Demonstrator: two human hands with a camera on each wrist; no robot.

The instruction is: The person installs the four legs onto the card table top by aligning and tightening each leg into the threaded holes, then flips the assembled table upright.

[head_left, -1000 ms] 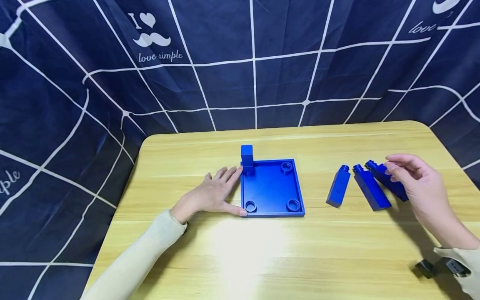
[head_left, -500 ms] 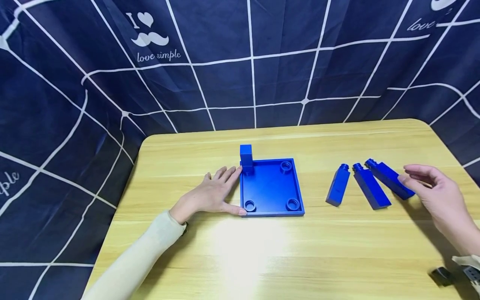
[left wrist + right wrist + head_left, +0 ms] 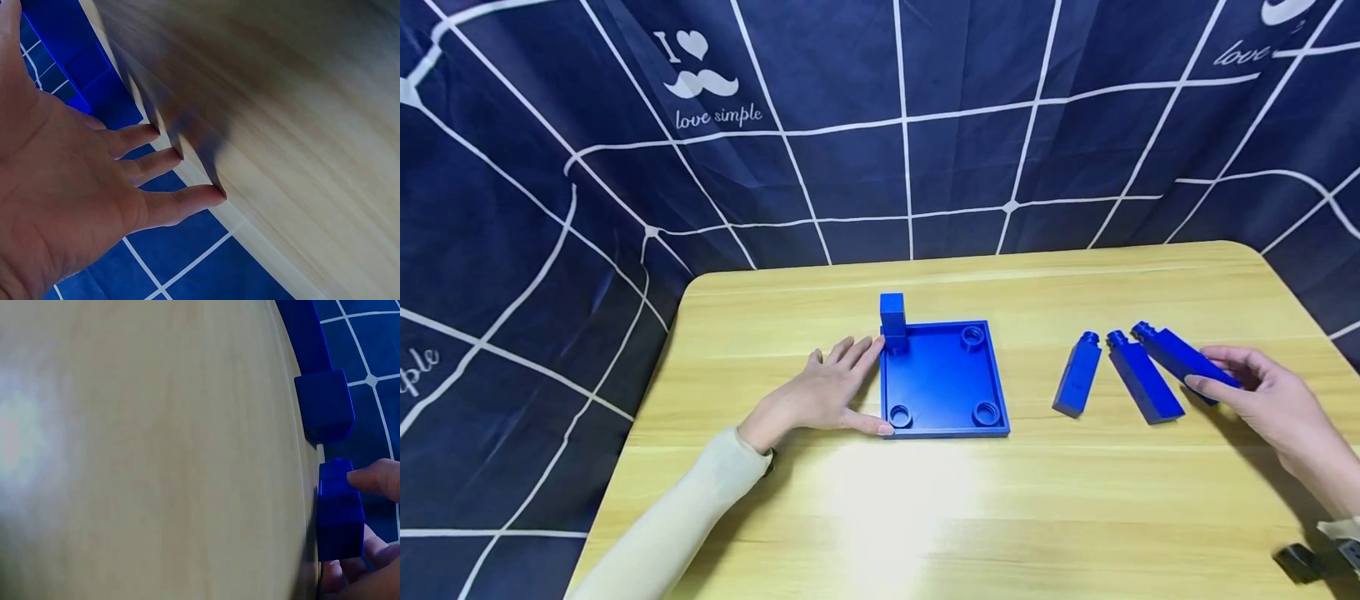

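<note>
Blue tray [image 3: 942, 373]: the left hand [image 3: 820, 396] lies spread along its left edge; an upright post [image 3: 892, 317] fills its far-left corner. Well right of it, the right hand [image 3: 1273, 404] pinches the farthest post [image 3: 1183, 358], apparently picking it up; lifting calls for clearing the neighbouring post [image 3: 1145, 382].

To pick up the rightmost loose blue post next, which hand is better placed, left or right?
Probably the right hand: its fingers and thumb span the plain end of that post. The left hand touches the left edge of the tray, farther away.
</note>
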